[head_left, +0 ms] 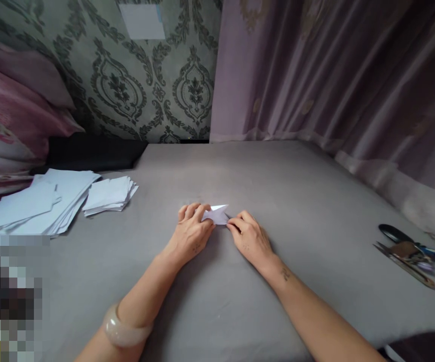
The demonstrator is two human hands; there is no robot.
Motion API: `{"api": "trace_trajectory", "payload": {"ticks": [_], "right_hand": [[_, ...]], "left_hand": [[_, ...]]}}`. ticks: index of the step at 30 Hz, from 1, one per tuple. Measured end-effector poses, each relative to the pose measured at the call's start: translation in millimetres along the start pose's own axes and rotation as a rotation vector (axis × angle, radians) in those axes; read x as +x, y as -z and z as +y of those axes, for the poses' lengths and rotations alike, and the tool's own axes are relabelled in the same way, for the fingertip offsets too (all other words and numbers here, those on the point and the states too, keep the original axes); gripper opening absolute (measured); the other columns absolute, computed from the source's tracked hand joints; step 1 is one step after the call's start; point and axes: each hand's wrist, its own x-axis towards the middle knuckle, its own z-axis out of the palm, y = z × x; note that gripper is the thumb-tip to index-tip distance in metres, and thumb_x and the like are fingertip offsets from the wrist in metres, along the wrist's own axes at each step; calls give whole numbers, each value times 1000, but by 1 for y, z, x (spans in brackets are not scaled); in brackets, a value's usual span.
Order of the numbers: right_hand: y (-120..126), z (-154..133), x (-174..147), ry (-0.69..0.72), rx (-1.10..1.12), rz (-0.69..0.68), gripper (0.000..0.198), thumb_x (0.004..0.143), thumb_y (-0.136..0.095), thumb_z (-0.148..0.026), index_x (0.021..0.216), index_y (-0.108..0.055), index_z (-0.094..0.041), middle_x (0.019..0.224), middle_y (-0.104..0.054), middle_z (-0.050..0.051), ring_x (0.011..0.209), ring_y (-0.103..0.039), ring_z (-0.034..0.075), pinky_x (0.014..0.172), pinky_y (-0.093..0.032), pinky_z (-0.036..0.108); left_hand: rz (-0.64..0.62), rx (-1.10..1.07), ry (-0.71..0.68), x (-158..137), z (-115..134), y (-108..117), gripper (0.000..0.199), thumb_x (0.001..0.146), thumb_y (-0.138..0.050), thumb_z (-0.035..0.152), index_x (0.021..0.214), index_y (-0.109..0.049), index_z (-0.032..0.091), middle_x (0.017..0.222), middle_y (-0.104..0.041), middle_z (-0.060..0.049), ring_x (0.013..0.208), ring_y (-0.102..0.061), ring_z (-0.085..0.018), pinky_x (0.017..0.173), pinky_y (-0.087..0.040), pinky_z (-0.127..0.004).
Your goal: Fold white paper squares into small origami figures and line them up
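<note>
Head view: the small, pointed, folded white paper (219,216) sits over the grey cloth-covered counter (217,311), the left hand (190,231) gripping its left end and the right hand (252,239) pinching its right corner; left of it lies a rectangular white paper stack (106,193) (edges uneven).

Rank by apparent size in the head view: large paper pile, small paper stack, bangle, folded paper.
1. Large paper pile
2. Small paper stack and bangle: unsure, the bangle sits nearer the camera
3. Folded paper, partly covered

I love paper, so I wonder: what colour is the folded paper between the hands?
The folded paper is white, seen in the head view.
</note>
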Motion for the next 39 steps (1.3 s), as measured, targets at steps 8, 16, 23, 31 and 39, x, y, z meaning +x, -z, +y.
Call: {"api": "trace_trajectory", "payload": {"ticks": [8, 16, 23, 31, 39], "right_hand": [[-3, 0, 6, -126, 126, 15, 12, 87, -54, -23, 83, -65, -21, 89, -60, 3, 72, -59, 13, 68, -44, 25], [-2, 7, 11, -226, 222, 36, 6, 80, -56, -20, 80, -61, -19, 82, -62, 3, 65, -56, 13, 64, -44, 25], [8, 3, 7, -130, 301, 77, 18, 84, -47, -11, 89, -63, -19, 87, -66, 4, 77, -61, 15, 72, -47, 26], [3, -9, 0, 143, 209, -31, 35, 86, -39, -2, 103, -64, -21, 99, -66, 6, 98, -57, 19, 85, -48, 32], [9, -16, -6, 185, 32, -106, 35, 88, -38, -3, 109, -62, -19, 101, -59, 8, 95, -53, 20, 84, -49, 33]], "left_hand": [[29, -9, 126, 7, 7, -8, 23, 91, -47, 27, 80, -66, 18, 125, -51, -12, 116, -38, -32, 94, -31, -51], [-2, 27, 89, 16, 8, -13, 18, 88, -51, 25, 79, -66, 19, 126, -50, -11, 116, -38, -32, 93, -32, -51], [-22, 11, 91, 17, 6, -13, 16, 86, -54, 25, 78, -66, 19, 127, -51, -11, 117, -38, -33, 94, -31, -51], [33, -8, 93, 11, 0, -12, 15, 85, -60, 34, 80, -66, 21, 127, -51, -11, 118, -38, -32, 96, -30, -51], [84, 36, 18, 1, -29, -3, 21, 88, -53, 16, 89, -69, 29, 129, -50, -7, 119, -37, -29, 96, -32, -48]]}}
